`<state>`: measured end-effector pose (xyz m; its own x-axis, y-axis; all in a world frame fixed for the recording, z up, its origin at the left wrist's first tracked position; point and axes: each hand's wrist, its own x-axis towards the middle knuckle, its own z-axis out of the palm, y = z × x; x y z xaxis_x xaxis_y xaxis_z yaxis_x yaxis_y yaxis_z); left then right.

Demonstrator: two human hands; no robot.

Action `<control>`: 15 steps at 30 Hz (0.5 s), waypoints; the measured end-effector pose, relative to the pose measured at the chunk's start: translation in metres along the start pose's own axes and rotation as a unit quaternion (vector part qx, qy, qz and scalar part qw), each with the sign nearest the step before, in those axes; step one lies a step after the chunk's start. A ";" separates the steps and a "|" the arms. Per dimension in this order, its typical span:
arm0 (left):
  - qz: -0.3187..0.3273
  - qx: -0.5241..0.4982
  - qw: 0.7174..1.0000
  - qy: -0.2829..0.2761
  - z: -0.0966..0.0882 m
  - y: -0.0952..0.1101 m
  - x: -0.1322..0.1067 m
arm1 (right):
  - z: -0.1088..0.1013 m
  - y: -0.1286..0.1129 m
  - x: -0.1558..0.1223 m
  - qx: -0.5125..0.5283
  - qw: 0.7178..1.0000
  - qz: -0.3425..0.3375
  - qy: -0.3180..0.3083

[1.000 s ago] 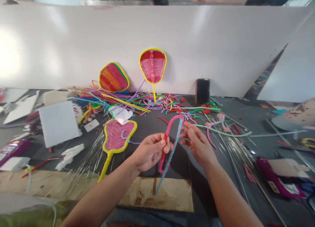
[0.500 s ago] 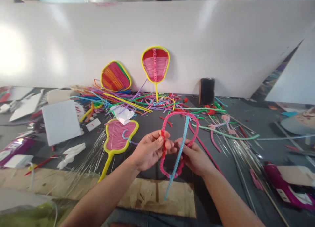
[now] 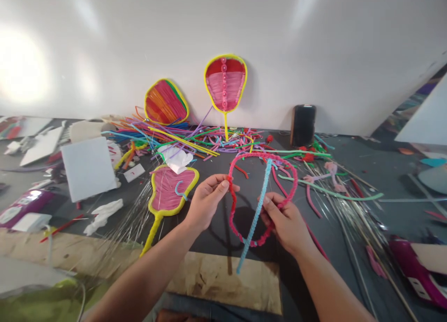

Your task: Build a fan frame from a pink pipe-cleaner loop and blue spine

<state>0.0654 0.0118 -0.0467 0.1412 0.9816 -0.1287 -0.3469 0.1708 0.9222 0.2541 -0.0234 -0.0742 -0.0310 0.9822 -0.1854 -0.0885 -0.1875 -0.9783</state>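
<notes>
Both my hands hold up a fan frame of twisted pipe cleaners [image 3: 296, 173], a pink loop with a red stretch on its left. A light blue twisted stem [image 3: 257, 210] crosses the loop and sticks out below it. My left hand [image 3: 207, 201] pinches the red stretch between thumb and fingers. On the lower right side, my right hand [image 3: 288, 224] grips the loop, its thumb close to the blue stem; some fingertips are hidden. Left of my hands lies a pink fan with a yellow rim and handle [image 3: 171, 191], a blue curl on it.
A finished fan [image 3: 225, 82] and an orange-red fan [image 3: 166, 102] lean on the white board [image 3: 265, 43]. Loose pipe cleaners [image 3: 188, 138] heap before them. A phone [image 3: 303, 125] stands right. Thin wires [image 3: 345, 215] and purple glue guns [image 3: 415, 266] lie at the sides.
My hands have moved apart, and the pink loop is wider and rounder. The right hand has shifted right and down along the loop. The view has tilted slightly downward.
</notes>
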 end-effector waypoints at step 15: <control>-0.002 -0.029 0.999 0.018 -0.004 -0.003 0.006 | 0.002 -0.005 0.000 0.079 0.997 0.013 -0.020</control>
<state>0.0634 0.0170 -0.0519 0.1104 0.9831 -0.1458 -0.4004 0.1782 0.8988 0.2528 -0.0222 -0.0688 -0.0741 0.9762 -0.2038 -0.2432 -0.2159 -0.9457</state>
